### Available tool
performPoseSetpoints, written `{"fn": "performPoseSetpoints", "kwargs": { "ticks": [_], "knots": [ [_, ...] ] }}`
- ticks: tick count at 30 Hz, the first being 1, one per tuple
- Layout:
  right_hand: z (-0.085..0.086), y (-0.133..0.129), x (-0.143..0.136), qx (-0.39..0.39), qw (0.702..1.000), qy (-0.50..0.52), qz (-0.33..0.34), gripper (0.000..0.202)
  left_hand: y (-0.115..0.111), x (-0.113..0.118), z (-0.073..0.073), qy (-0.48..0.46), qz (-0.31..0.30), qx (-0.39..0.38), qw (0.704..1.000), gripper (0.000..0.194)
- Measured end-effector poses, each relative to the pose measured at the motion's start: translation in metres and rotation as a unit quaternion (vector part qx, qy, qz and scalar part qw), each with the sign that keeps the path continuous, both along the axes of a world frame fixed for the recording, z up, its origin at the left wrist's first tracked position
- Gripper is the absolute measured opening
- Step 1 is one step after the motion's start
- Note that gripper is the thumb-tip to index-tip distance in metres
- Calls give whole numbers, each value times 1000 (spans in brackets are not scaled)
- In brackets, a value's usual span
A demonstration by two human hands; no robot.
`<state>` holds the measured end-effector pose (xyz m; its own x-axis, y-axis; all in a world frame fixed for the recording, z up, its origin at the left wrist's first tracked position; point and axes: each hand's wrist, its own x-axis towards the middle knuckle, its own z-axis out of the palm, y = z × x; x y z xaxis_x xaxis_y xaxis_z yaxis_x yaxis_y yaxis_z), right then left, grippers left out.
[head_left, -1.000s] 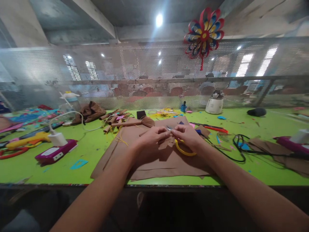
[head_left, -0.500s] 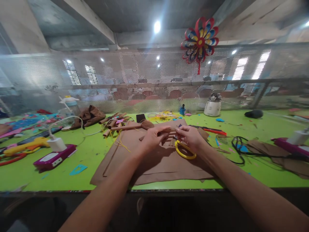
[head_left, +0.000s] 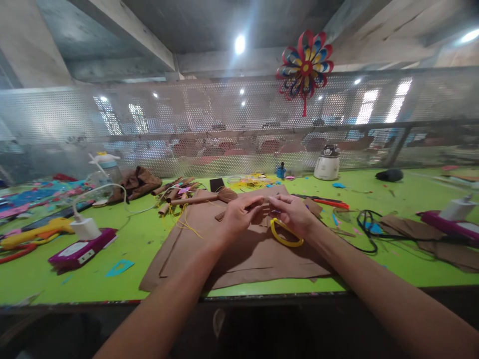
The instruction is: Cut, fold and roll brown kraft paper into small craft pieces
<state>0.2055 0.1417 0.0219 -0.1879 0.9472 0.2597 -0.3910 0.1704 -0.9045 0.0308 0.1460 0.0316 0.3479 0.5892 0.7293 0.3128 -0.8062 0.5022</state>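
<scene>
My left hand (head_left: 239, 218) and my right hand (head_left: 293, 213) are raised close together, fingertips pinched, above a large brown paper sheet (head_left: 209, 259). Between them is a small piece of brown paper (head_left: 264, 208), mostly hidden by the fingers, and both hands appear to grip it. A yellow scissor handle (head_left: 287, 243) shows right below my right hand; whether it hangs from a finger or lies on the sheet, I cannot tell. Left of my left hand, a rolled brown paper tube (head_left: 196, 199) ends in a pleated fan (head_left: 226, 195).
Brown paper tubes (head_left: 164, 207) and yellow string (head_left: 189, 224) lie at the back left. A purple power strip (head_left: 84, 252) with a white plug stands on the green table (head_left: 123, 284). Rightward are a red-handled tool (head_left: 335, 203), black cable (head_left: 368, 244) and white bottle (head_left: 327, 167).
The whole view has shifted slightly. My hands keep nearly the same pose, with the right fingertips a little closer to the left ones.
</scene>
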Motion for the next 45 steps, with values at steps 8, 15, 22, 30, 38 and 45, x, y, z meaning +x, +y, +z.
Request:
{"fn": "performPoseSetpoints", "kwargs": {
  "ticks": [8, 15, 22, 30, 38, 45],
  "knots": [
    [4, -2, 1, 1, 1000, -1, -6, 19, -7, 4, 4, -26, -20, 0, 999, 24],
    [9, -5, 2, -8, 999, 30, -5, 18, -10, 4, 5, -25, -6, 23, 999, 25],
    [8, -8, 2, 3, 999, 16, 44, 18, -8, 6, 1, -28, -31, 35, 999, 27],
    [11, -9, 0, 0, 999, 21, 30, 16, -9, 9, -1, -14, -12, 44, 999, 25],
    [10, -1, 7, -9, 999, 19, -39, 20, -8, 6, 1, -28, 9, 29, 999, 23],
    [12, 6, 16, 29, 988, 13, -152, 28, -2, 0, 1, -65, 38, -23, 997, 24]
  ]
}}
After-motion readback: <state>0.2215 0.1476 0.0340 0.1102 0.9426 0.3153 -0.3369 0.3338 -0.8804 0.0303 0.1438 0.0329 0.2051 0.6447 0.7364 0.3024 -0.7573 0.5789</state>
